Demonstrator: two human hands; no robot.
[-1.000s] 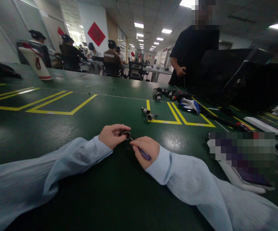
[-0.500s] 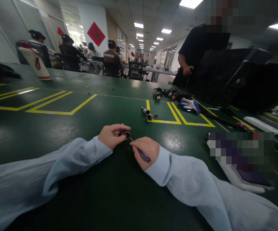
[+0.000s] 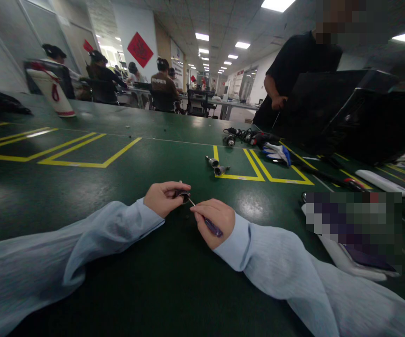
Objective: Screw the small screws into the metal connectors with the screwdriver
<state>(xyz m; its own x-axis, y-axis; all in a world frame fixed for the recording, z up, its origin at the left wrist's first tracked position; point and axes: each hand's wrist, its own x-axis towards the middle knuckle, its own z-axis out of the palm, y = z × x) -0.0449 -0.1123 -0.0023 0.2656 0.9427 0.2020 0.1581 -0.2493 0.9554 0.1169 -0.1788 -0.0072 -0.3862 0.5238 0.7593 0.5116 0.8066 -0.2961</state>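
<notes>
Between its thumb and fingers, my left hand (image 3: 162,199) holds a small round metal part (image 3: 183,196) with its open side towards my right hand. My right hand (image 3: 216,221) grips a screwdriver (image 3: 213,228) by its purple handle; the thin shaft reaches up-left to the rim of the metal part. Whether the tip is inside cannot be seen. A tiny dark piece (image 3: 187,216) lies on the green table (image 3: 146,281) just below the hands. Two metal connector-like parts (image 3: 220,171) rest farther off, touching the yellow tape.
Dark metal parts with cables (image 3: 231,139) and a white-blue glove (image 3: 277,153) lie at the back right. Closer on the right are white flat items (image 3: 343,262). A white cup-like container (image 3: 53,91) stands far left. A person in black (image 3: 293,70) stands across the table.
My right hand has shifted slightly right, drawing the screwdriver a little away. My left hand is almost unmoved. The standing person has shifted to the right.
</notes>
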